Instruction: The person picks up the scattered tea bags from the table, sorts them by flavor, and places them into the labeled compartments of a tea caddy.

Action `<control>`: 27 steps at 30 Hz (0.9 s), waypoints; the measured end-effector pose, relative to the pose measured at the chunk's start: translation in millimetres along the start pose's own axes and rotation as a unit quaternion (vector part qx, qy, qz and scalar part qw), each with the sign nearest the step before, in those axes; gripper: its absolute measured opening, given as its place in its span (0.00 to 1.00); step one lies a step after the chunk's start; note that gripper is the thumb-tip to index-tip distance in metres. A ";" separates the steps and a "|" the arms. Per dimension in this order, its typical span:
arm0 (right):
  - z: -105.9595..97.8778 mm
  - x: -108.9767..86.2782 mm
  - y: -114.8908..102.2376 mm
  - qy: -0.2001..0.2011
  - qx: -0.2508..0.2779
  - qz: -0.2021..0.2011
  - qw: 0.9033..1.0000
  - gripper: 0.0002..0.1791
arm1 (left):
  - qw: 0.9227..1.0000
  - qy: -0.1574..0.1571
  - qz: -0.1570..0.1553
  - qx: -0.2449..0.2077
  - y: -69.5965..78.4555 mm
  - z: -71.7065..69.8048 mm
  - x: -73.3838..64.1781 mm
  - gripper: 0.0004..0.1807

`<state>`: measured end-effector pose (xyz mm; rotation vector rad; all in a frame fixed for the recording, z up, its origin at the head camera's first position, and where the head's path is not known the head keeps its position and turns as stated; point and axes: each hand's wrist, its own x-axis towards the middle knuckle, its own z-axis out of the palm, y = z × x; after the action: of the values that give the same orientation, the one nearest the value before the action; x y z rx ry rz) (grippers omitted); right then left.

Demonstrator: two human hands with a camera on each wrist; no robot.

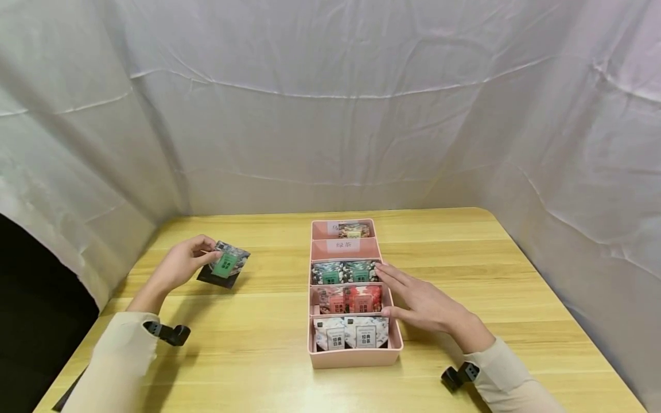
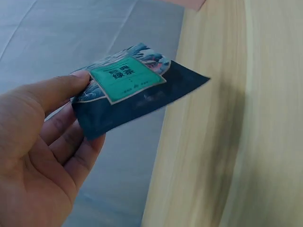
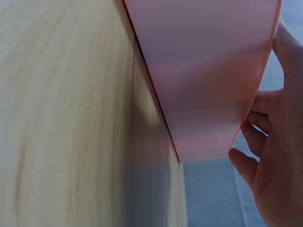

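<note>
My left hand (image 1: 182,265) pinches a tea sachet (image 1: 230,265) with a green label above the left side of the table. In the left wrist view the thumb lies on top of the sachet (image 2: 137,92), fingers beneath. A long pink divided box (image 1: 356,359) stands mid-table. My right hand (image 1: 424,298) rests along its right rim, fingers fairly straight; the right wrist view shows fingertips at the top edge of the box's side wall (image 3: 203,80). Inside, front to back, are white sachets (image 1: 365,332), red sachets (image 1: 363,299) and dark green-labelled sachets (image 1: 360,272).
A paper label (image 1: 343,245) marks the box's second compartment from the back. In the rearmost one lies a yellow-labelled sachet (image 1: 354,231). The wooden table (image 1: 248,355) is bordered by grey-white curtains (image 1: 320,137). A dark flat item (image 1: 67,394) shows at the lower left edge.
</note>
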<state>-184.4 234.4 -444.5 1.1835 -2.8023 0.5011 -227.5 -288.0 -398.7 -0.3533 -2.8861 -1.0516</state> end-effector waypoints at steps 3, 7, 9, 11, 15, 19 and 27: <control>-0.2 -0.1 0.2 0.000 0.002 0.001 1.000 0.44 | 1.000 -0.002 0.009 -0.022 6.5 3.5 5.4 0.16; -0.2 -0.3 0.8 0.002 0.002 0.001 1.000 0.44 | 0.999 -0.005 0.019 -0.050 15.0 9.6 15.7 0.20; 0.0 -0.3 1.2 0.003 0.000 0.000 1.000 0.44 | 0.998 -0.006 0.024 -0.061 19.2 13.0 21.7 0.23; 0.2 -0.4 1.4 0.003 -0.001 0.000 1.000 0.44 | 0.997 -0.008 0.034 -0.069 24.0 16.6 27.3 0.25; 0.8 -0.5 1.2 0.003 0.001 0.001 1.000 0.44 | 0.996 -0.013 0.051 -0.076 35.4 24.2 37.2 0.23; 1.3 -0.3 1.0 0.002 0.002 0.002 1.000 0.44 | 0.995 -0.012 0.054 -0.079 47.5 31.9 45.6 0.21; 1.5 -0.4 1.2 0.003 -0.001 0.002 1.000 0.44 | 0.989 -0.018 0.065 -0.132 71.7 48.9 61.5 0.19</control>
<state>-184.9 235.0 -446.3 1.1731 -2.8008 0.5020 -269.3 -191.3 -383.6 -0.5710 -2.7113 -1.4172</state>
